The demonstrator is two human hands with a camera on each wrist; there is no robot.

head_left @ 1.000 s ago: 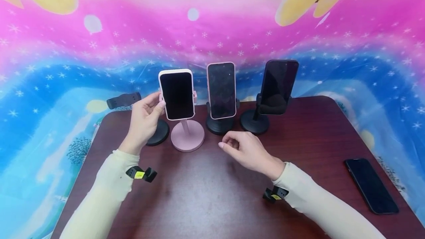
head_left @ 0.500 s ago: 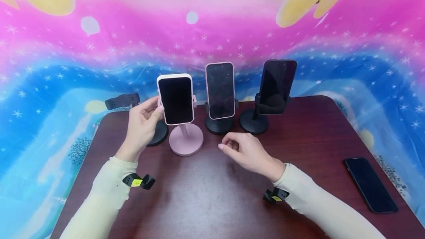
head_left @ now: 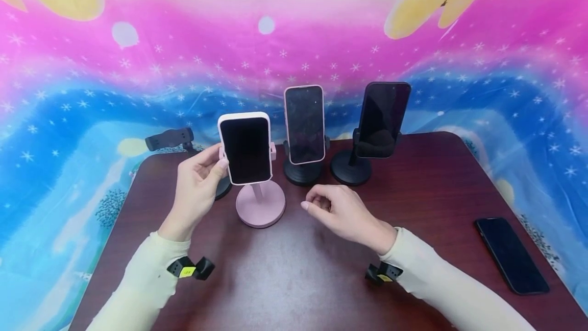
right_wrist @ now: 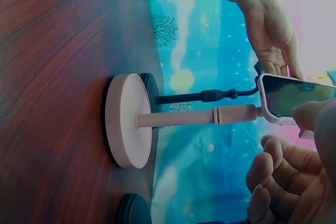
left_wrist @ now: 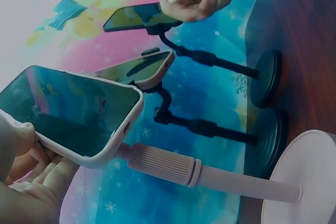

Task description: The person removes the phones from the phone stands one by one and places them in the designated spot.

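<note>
My left hand (head_left: 195, 183) pinches the left side of a pink phone stand (head_left: 261, 211) at its holder, thumb in front and fingers behind. In that holder sits a phone in a white case (head_left: 246, 150), its dark screen facing me and leaning back a little. The left wrist view shows the stand's ribbed pink neck (left_wrist: 160, 163) running down to the round base (left_wrist: 310, 182). My right hand (head_left: 346, 216) hovers over the table, right of the pink base, fingers loosely curled around nothing.
Behind stand a pink-edged phone (head_left: 305, 124) and a black phone (head_left: 385, 119), each on a black stand. A black phone holder (head_left: 170, 139) rises at the left, its base partly hidden by my left hand. Another phone (head_left: 511, 254) lies flat at the table's right edge.
My left hand has brought the pink stand and its phone toward me, away from the back row. The right hand has stayed in nearly the same place.
</note>
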